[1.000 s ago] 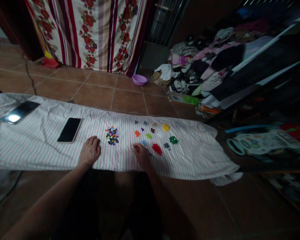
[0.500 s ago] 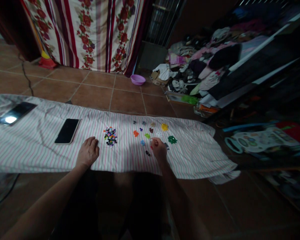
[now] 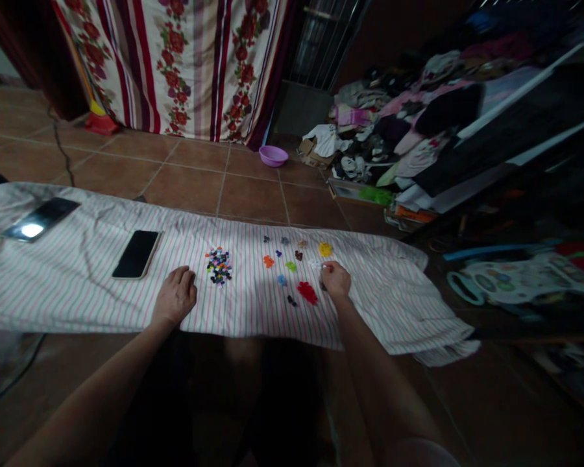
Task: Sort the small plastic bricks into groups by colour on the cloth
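Note:
My right hand [image 3: 336, 279] is pinched at the right of the sorted piles, its fingertips at the small white pieces [image 3: 315, 264]. A tiny white piece seems to be between thumb and finger. Partly under this hand lies a dark grey pile. To its left are red pieces [image 3: 307, 292], light green pieces [image 3: 291, 266], light blue pieces [image 3: 282, 280] and black pieces [image 3: 292, 301]. Yellow pieces [image 3: 326, 249] lie just beyond. My left hand [image 3: 176, 295] rests palm down on the striped cloth, fingers loosely laid out, beside a mixed heap of coloured pieces [image 3: 219, 266].
A phone [image 3: 136, 255] lies left of my left hand, and a shiny dark tablet-like device [image 3: 41, 219] farther left. The striped cloth [image 3: 379, 292] covers the low table. Beyond, on the tiled floor, stand a purple basin [image 3: 273, 155] and a heap of clothes [image 3: 394, 123].
My right hand has moved right, from over the red pieces to the white ones, uncovering the red pile. My left hand stays on the cloth. The view has shifted slightly.

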A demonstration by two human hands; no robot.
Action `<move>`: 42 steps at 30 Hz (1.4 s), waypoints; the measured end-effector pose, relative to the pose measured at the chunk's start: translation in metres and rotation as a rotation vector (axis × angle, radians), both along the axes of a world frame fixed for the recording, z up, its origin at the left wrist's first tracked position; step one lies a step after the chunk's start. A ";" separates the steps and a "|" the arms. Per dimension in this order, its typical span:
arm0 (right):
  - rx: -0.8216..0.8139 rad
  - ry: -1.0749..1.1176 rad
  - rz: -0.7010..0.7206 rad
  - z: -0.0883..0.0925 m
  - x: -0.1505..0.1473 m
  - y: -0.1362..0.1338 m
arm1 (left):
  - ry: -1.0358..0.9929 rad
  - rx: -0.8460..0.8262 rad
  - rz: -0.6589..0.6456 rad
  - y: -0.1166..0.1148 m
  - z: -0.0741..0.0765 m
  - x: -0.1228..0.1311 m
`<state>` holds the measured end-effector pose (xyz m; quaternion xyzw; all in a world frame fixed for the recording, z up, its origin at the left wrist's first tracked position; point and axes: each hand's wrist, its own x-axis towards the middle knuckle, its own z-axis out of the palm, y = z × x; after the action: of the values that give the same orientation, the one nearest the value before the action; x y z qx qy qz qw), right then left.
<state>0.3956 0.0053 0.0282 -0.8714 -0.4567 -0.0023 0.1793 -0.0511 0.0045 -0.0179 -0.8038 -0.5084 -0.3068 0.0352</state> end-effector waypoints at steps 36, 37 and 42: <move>0.179 0.050 0.345 0.014 -0.044 0.018 | 0.020 -0.046 0.022 -0.001 0.004 0.001; 0.213 0.080 0.397 0.014 -0.055 0.016 | 0.014 -0.049 0.024 -0.001 0.004 0.001; 0.345 0.202 0.606 0.006 -0.115 0.005 | 0.008 -0.061 0.038 -0.002 0.005 0.002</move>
<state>0.2810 0.0107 0.0340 -0.6492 -0.6670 0.0600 0.3607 -0.0492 0.0021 -0.0132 -0.7959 -0.5327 -0.2873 0.0183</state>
